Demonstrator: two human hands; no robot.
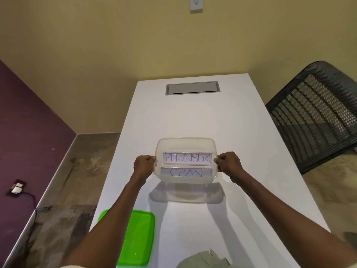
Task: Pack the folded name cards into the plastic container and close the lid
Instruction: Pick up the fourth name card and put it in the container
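A clear plastic container (185, 145) is held up above the white table (241, 151), tilted so its opening faces me. Inside stand two folded white name cards: one reading PHUNSUK (187, 158) and, below it, one reading CHAN (186, 172). My left hand (144, 164) grips the container's left rim and my right hand (229, 164) grips its right rim. The container's shadow falls on the table beneath it. The green lid (138, 236) lies flat on the table near its left front edge, under my left forearm, apart from the container.
A grey cable hatch (192, 88) is set into the far end of the table. A black mesh chair (316, 113) stands to the right. At the left is a purple wall with a socket and cable (17, 189). A bit of pale fabric (202, 260) shows at the bottom edge.
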